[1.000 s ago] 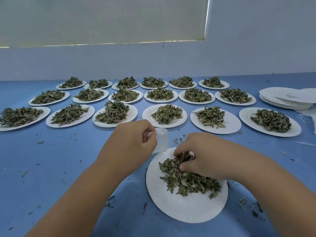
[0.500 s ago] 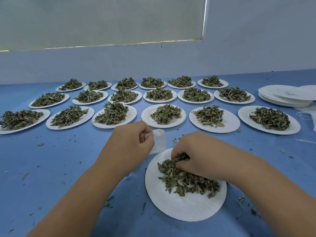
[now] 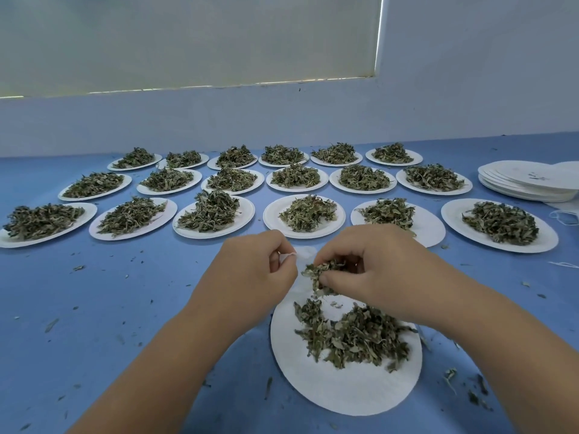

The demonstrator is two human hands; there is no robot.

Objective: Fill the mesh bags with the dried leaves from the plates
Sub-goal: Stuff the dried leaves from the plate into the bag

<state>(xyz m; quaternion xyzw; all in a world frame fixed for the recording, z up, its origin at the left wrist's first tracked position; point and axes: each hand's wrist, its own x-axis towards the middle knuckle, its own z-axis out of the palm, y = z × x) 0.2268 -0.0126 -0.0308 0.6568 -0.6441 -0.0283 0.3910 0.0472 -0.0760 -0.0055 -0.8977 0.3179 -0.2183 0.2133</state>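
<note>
A white paper plate (image 3: 344,389) lies close in front of me with a loose heap of dried leaves (image 3: 354,336) on it. My left hand (image 3: 250,277) pinches the edge of a small white mesh bag (image 3: 302,256), mostly hidden between my hands. My right hand (image 3: 376,274) grips a clump of dried leaves (image 3: 319,274) lifted above the plate, right beside the bag. A few leaf bits hang below the clump.
Three rows of white plates with leaf heaps (image 3: 307,213) fill the blue table (image 3: 94,308) beyond my hands. A stack of empty plates (image 3: 526,181) sits at the far right, with white strings (image 3: 564,264) near it. Leaf crumbs are scattered around.
My right hand has risen from the heap with a clump of leaves and moved up toward the bag. My left hand holds the bag in nearly the same spot.
</note>
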